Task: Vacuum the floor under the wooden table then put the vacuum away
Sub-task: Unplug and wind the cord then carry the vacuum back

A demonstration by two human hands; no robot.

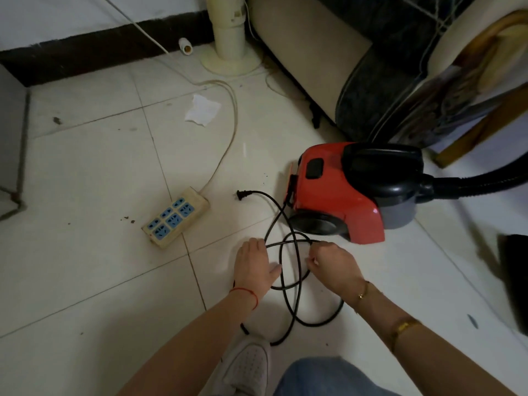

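White floor tiles (85, 172) hold the red vacuum (337, 192), and just beside it my left hand (254, 267) and right hand (331, 264) both pinch its bendy black cord (297, 270), which looks light, best held by its loops.

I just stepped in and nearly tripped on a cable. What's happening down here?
A person crouched on the tiled floor is gathering the black cord of the red vacuum into loops. The left hand holds one side of the loops, the right hand pinches the other. The plug lies loose on the floor, not in the power strip beside it.
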